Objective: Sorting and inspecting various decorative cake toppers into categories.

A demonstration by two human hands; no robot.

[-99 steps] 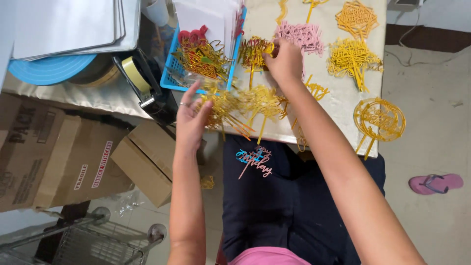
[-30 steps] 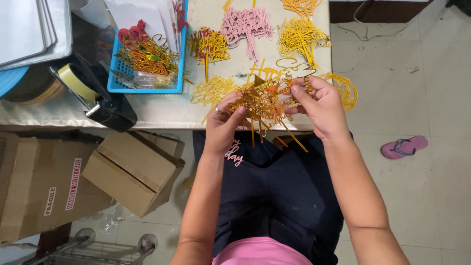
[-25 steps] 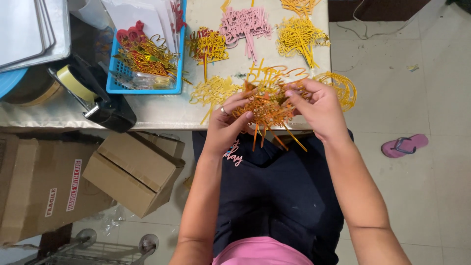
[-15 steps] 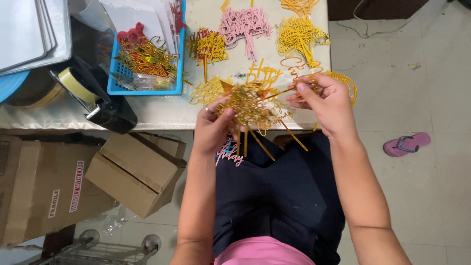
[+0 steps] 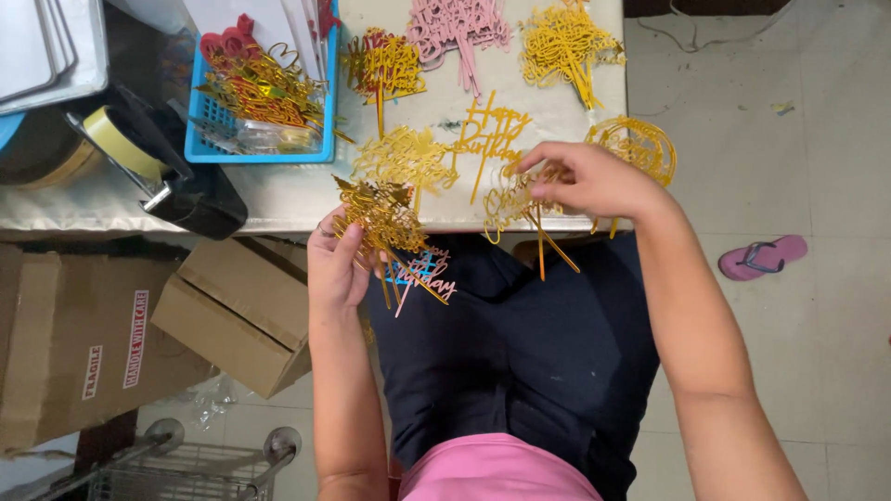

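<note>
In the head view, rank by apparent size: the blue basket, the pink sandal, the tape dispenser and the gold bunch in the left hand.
1. blue basket
2. tape dispenser, partly hidden
3. gold bunch in the left hand
4. pink sandal; close to the bunch, order unsure

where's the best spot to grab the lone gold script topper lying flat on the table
Probably by its long stick, coming from the table's near edge. The gold script topper lies flat with the stick pointing toward the person, and the stick is plain and straight, while the thin cut lettering looks easier to bend.
</note>
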